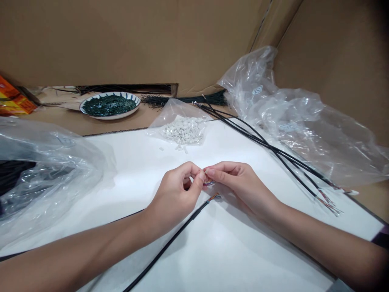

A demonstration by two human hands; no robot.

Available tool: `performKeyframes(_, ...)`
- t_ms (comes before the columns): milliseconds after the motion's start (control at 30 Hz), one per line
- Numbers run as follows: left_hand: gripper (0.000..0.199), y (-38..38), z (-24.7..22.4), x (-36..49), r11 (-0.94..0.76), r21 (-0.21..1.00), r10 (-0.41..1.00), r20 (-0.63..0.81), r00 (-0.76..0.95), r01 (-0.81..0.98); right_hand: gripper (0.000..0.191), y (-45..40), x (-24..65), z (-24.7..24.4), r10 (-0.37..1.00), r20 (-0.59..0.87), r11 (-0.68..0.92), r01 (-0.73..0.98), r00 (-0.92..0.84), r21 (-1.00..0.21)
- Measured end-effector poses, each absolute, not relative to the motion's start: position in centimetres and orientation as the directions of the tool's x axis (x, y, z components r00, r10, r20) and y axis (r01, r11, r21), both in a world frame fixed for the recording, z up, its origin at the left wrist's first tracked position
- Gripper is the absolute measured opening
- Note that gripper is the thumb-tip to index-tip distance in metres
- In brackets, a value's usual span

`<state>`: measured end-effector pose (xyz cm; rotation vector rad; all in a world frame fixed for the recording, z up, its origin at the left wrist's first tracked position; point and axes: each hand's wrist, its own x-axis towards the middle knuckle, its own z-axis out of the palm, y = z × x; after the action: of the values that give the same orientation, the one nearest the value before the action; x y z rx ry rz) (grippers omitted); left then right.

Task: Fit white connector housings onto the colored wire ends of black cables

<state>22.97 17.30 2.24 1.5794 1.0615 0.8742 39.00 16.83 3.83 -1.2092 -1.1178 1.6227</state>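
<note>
Near the middle of the white table my left hand (178, 188) and my right hand (243, 182) meet, fingertips almost touching. Both are pinched around thin coloured wires (209, 183), whose tips are hidden between the fingers. Just below the hands, a black cable (176, 235) runs from the bottom edge up to a stripped end with orange and grey wires (214, 196). Whether this end joins the pinched wires is partly hidden by my right hand.
A clear bag of small white pieces (185, 129) lies beyond my hands. Behind it are a plate of dark green bits (109, 106) and a dark bundle (182, 99). Black cables (258, 140) cross at right. Plastic bags (304, 117) lie right and left; cardboard (121, 40) stands behind.
</note>
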Motion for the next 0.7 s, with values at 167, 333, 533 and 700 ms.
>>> performKeyframes(167, 0.023, 17.18, 2.15, 22.87, -0.120, 0.970, 0.937, 0.042, 0.346, 0.210, 0.019, 16.64, 39.04, 3.47, 0.943, -0.240, -0.271, -0.112, -0.231, -0.956)
performKeyframes(333, 0.026, 17.24, 2.28, 22.87, -0.056, 0.987, 0.940, 0.001, 0.342, 0.151, 0.018, 16.79, 39.10, 3.42, 0.943, -0.232, -0.265, -0.114, -0.240, -0.957)
performKeyframes(533, 0.027, 17.34, 2.56, 22.64, 0.009, 0.989, 0.925, -0.064, 0.375, 0.146, 0.017, 17.02, 39.21, 3.42, 0.941, -0.238, -0.265, -0.087, -0.240, -0.960)
performKeyframes(700, 0.024, 17.53, 2.50, 22.49, 0.017, 0.984, 0.918, -0.086, 0.387, 0.180, 0.018, 17.10, 39.34, 3.22, 0.952, -0.212, -0.228, -0.046, -0.220, -0.973)
